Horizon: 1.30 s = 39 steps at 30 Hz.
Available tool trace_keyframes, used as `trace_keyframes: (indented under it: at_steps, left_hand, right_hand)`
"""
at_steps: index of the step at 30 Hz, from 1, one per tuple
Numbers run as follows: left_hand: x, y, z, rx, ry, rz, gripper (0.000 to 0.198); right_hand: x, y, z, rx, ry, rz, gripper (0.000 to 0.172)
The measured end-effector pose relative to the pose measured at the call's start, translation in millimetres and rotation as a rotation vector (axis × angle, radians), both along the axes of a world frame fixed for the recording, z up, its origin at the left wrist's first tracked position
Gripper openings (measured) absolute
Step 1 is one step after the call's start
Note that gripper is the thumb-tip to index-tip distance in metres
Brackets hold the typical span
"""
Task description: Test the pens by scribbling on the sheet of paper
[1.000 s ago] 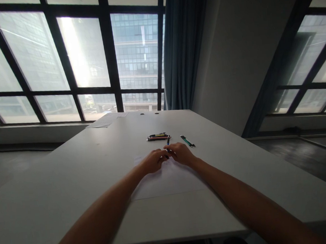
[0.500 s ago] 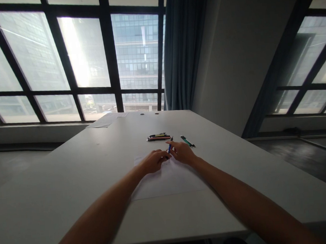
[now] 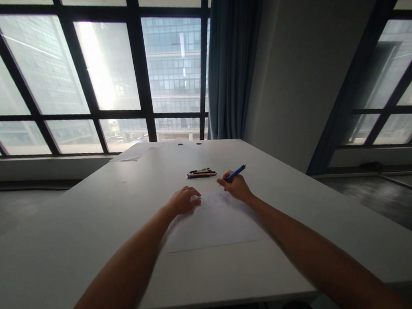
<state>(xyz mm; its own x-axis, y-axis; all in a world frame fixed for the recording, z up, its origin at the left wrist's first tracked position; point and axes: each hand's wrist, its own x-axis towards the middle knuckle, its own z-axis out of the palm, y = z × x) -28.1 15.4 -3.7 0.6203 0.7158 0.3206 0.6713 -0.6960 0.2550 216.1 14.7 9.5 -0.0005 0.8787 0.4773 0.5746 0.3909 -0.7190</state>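
Head cam: blue pen [image 3: 236,172] in R hand [image 3: 235,185], slanted, free end up-rt.

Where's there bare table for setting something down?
The white table is bare left of the left forearm, right of the right forearm, and between the paper and the near edge. It's crowded around the left hand, the right hand with its blue pen, and the bundled pens.

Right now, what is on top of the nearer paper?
On the paper, faint marks show between the left hand, over its left side, and the right hand, holding a blue pen. Anything under the hands is hidden.
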Motion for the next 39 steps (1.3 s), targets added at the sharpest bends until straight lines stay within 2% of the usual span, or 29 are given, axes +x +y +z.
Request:
trace_keyframes:
  at_steps: [4,7,14,19,24,34,37,39]
  left_hand:
    - [-1,-1,0.0,0.002,0.051,-0.019,0.029]
    - [0,-3,2.4,-0.003,0.056,-0.026,0.028]
    - [3,-1,0.7,-0.023,0.018,0.009,0.026]
    - [5,-2,2.5,-0.054,0.042,0.053,0.026]
    - [4,-5,5.1,-0.054,0.069,0.07,0.027]
    - [2,-4,4.6,-0.053,0.054,0.048,0.026]
    - [1,-4,3.1,-0.033,0.049,0.042,0.024]
    - [1,-5,3.9,-0.018,0.05,0.055,0.024]
  right_hand:
    - [-3,0,-6.5,-0.242,0.07,0.206,0.017]
    - [-4,1,-12.8,-0.346,0.034,0.232,0.009]
    - [-2,6,-16.9,-0.202,-0.204,0.115,0.011]
    - [-1,8,-17.6,-0.173,-0.227,0.06,0.008]
    - [1,10,-19.2,-0.194,-0.228,0.099,0.007]
    - [-1,7,-19.1,-0.142,-0.246,0.07,0.008]
    - [1,4,-18.3,-0.046,-0.227,0.062,0.02]
    - [1,1,-15.6,0.035,-0.298,0.046,0.025]
